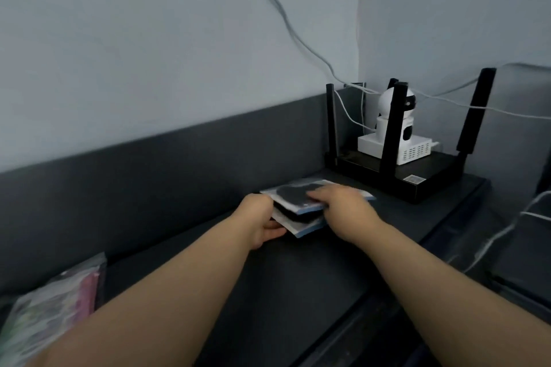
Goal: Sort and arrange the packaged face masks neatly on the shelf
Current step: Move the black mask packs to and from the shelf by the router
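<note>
A small stack of clear packets with black face masks (295, 198) lies on the dark shelf (298, 277), near its middle. My left hand (260, 222) grips the stack's left edge, fingers curled under the lower packet. My right hand (343, 208) lies flat on the top packet's right side and covers that part of it. The top packet sits skewed against the one below. Another clear bag of colourful masks (56, 307) lies at the shelf's left end, partly behind my left forearm.
A black router (414, 176) with several upright antennas stands right of the stack. On it rests a white box with a white dome camera (393, 125). White cables (298, 39) run down the wall into the corner. The shelf's front edge drops off at the lower right.
</note>
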